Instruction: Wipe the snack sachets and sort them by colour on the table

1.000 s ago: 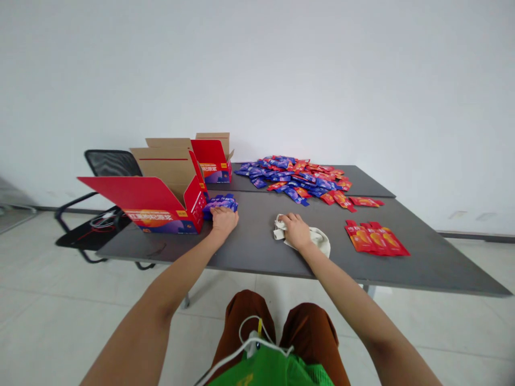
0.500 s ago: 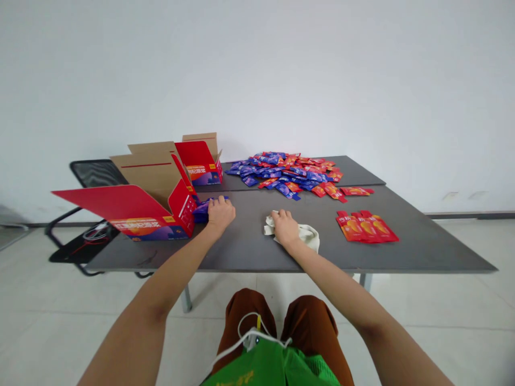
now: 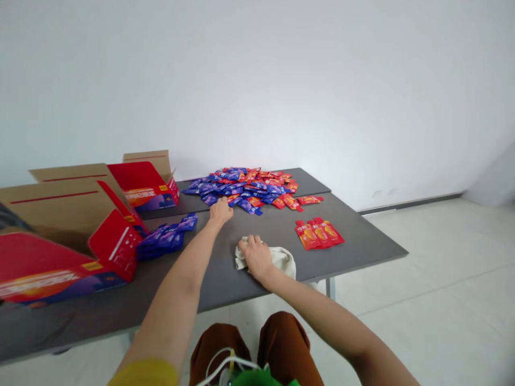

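My left hand (image 3: 221,211) is at the front edge of a heap of blue-purple and red sachets (image 3: 245,185). Its fingers are curled and closed, and what is between them, if anything, is hidden. My right hand (image 3: 256,258) presses on a crumpled white cloth (image 3: 282,261) near the front of the table, its fingers bent round it. A stacked row of blue-purple sachets (image 3: 167,236) lies left of my left forearm, against an open carton. To the right of the cloth, several red sachets (image 3: 319,234) lie overlapping in a neat row.
Open red cartons with raised brown flaps stand along the left: a near one (image 3: 112,246), another behind it, and a far one (image 3: 151,193). A single red sachet (image 3: 309,200) lies right of the heap. The dark table (image 3: 362,241) ends before the white wall.
My left hand has left the blue-purple sachets beside the carton and moved right and away to the heap. My right hand stays on the cloth. The view has turned right.
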`<action>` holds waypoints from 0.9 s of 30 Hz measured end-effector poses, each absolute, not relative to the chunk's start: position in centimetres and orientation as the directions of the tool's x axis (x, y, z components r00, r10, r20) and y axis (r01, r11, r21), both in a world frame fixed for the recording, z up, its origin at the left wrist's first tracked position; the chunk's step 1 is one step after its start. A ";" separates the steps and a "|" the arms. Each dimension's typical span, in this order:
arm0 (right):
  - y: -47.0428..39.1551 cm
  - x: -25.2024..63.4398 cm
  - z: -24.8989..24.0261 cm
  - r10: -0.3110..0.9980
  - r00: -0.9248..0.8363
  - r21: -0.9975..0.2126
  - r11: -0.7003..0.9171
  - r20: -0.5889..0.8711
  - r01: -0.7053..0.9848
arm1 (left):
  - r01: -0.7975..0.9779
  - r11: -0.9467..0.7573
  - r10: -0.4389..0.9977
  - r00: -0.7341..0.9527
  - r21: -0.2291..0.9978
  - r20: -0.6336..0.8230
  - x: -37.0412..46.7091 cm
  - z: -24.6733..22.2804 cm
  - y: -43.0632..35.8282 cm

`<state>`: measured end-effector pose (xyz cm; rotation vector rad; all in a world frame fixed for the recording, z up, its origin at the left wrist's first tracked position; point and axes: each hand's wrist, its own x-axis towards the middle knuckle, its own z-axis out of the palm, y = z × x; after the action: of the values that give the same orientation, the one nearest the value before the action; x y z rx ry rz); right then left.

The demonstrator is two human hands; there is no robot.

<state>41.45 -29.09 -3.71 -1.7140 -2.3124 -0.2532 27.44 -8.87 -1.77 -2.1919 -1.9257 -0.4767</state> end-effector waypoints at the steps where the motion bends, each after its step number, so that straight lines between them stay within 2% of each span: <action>1: -29.5 42.0 -3.9 0.910 -0.274 -0.014 0.293 0.312 0.956 | 0.988 -0.135 0.933 0.099 0.080 0.346 27.7 -1.8 -7.6; 8: -30.6 45.2 -4.5 0.904 -0.190 -0.116 0.251 0.382 0.961 | 0.992 -0.123 0.981 0.119 0.021 0.152 27.2 -1.8 -2.5; 16: -30.4 44.8 -4.4 0.928 -0.152 -0.146 0.212 0.340 0.966 | 0.986 -0.163 0.944 0.151 0.017 0.294 23.1 -1.9 -6.6; 19: -30.5 45.0 -4.3 0.928 -0.152 -0.220 0.236 0.340 0.947 | 0.925 -0.363 0.862 0.288 0.112 0.417 20.3 -1.6 -10.1; 21: -30.4 45.6 -4.3 0.916 -0.134 -0.318 0.264 0.377 0.911 | 0.831 -0.524 0.789 0.389 0.188 0.476 19.1 -1.5 -12.8; 24: -29.9 46.9 -4.3 0.867 -0.043 -0.483 0.318 0.497 0.816 | 0.731 -0.631 0.752 0.493 0.260 0.438 18.4 -1.5 -16.9; 27: -29.4 48.1 -4.0 0.817 0.029 -0.580 0.384 0.576 0.719 | 0.654 -0.710 0.700 0.613 0.261 0.366 18.4 -1.6 -20.1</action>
<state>48.09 -29.35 -3.97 -1.3615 -1.7120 0.1318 18.35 -20.10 -1.56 -2.9118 -1.2263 -0.7314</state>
